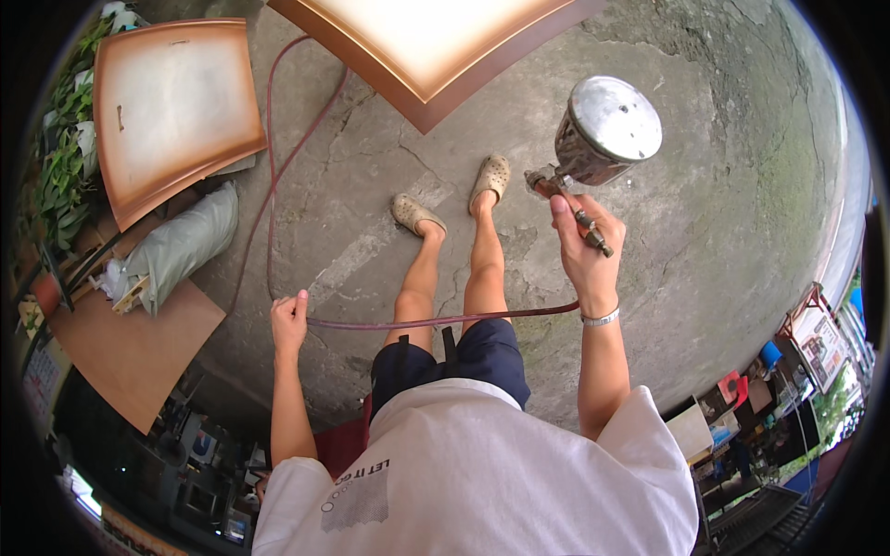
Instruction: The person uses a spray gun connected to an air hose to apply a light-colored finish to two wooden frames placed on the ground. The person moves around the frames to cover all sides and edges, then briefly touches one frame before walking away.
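Note:
My right hand [584, 236] grips a metal spray gun [561, 185] topped by a round silver cup [607, 130], raised over the concrete floor at the right of my legs. A reddish hose [436, 320] runs from near that hand across my legs to my left hand [289, 315], which is closed around it, then loops away along the floor. Ahead of me, at the top, is a panel [426, 46] with a pale middle, shaded brown edges and a brown border.
A similar panel [176, 116] with two handles lies at upper left beside green plants [65, 185], a wrapped grey bundle [185, 246] and a brown board [130, 357]. Assorted items, including a blue container [769, 352] and a leaning sign [816, 338], line the lower right edge.

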`<state>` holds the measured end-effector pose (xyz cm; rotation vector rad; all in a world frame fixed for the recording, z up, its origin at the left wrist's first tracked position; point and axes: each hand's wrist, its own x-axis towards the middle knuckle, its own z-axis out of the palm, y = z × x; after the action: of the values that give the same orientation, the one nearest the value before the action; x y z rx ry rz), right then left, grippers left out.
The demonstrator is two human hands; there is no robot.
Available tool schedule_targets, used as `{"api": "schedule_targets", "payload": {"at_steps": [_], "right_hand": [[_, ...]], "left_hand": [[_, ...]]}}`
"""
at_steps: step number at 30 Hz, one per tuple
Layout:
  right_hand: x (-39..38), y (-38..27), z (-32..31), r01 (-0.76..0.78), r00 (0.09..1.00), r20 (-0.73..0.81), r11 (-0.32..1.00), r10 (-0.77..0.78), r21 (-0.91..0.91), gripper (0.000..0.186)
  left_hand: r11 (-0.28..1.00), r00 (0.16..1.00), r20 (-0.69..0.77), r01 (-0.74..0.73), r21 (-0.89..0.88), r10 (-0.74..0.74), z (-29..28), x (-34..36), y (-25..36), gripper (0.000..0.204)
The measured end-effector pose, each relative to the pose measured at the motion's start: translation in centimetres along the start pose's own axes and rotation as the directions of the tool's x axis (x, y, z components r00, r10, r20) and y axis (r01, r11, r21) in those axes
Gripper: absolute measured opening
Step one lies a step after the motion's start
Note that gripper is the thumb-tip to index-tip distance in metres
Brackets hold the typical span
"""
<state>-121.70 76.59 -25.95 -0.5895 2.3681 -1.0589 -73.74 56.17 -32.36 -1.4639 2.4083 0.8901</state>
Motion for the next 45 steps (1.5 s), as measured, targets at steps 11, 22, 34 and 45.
{"api": "schedule_targets", "payload": {"at_steps": [11, 22, 34, 45], "right_hand": [[-3.5, -1.8, 0.1, -0.004, 0.960, 0.279, 0.998, -0.015, 0.067, 0.021], [11.3, 6.8, -4.7, 0.028, 0.981, -0.190, 0.998, -0.039, -0.058, 0.030], [25.7, 12.4, -13.0, 0.098, 0.863, -0.496, 0.995, -0.097, -0.023, 0.038], [16.8, 12.1, -9.5, 0.012, 0.900, -0.435, 0.997, 0.024, 0.080, 0.035]], "left_hand": [[1.000, 0.999, 0.040, 0.001, 0.030, -0.002, 0.5, 0.2, 0.9, 0.050], [0.998, 0.997, 0.069, 0.030, -0.055, -0.026, 2.8, 2.2, 7.1, 0.046], [0.984, 0.986, 0.162, 0.071, -0.163, -0.044, 6.3, 5.5, 14.9, 0.048], [0.975, 0.942, 0.282, 0.210, -0.077, -0.181, 6.8, 4.2, 11.6, 0.050]]}}
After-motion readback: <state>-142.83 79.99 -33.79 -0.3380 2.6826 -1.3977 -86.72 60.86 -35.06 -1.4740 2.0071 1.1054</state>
